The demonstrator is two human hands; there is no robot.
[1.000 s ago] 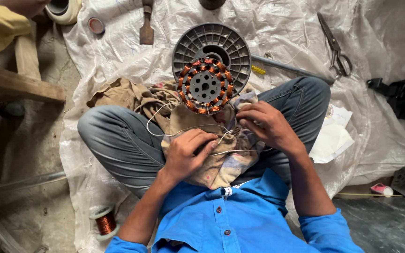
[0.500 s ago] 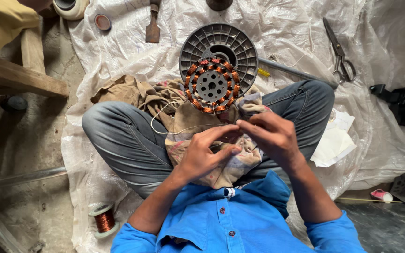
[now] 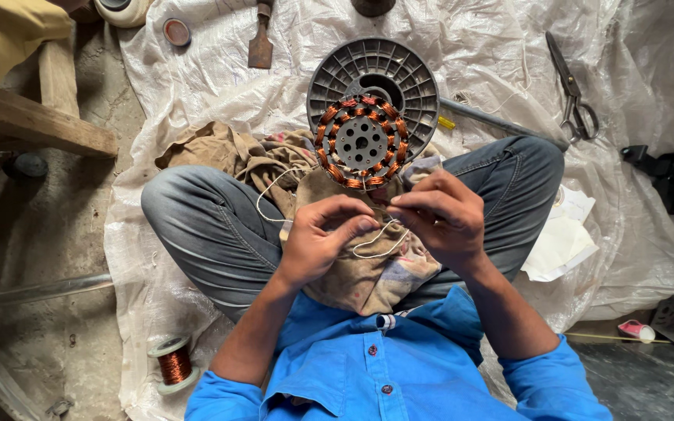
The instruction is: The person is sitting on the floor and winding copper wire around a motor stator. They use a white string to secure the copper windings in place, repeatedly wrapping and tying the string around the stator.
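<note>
— Hands?
— Left hand (image 3: 317, 242) and right hand (image 3: 442, 214) meet over the lap, both pinched shut on a thin white string (image 3: 376, 243) that loops between them.
— And the motor part?
— Copper-wound stator (image 3: 362, 142) rests on the brown cloth (image 3: 368, 265) at the knees, against a grey ribbed cover (image 3: 399, 74).
— Around it?
— Scissors (image 3: 572, 90) near the plastic sheet's (image 3: 196, 86) far right edge; copper wire spool (image 3: 175, 363) at its near left corner.

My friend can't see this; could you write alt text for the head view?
Seated cross-legged, a person's left hand and right hand pinch a thin white string over a cloth, beside a copper-wound stator.
</note>
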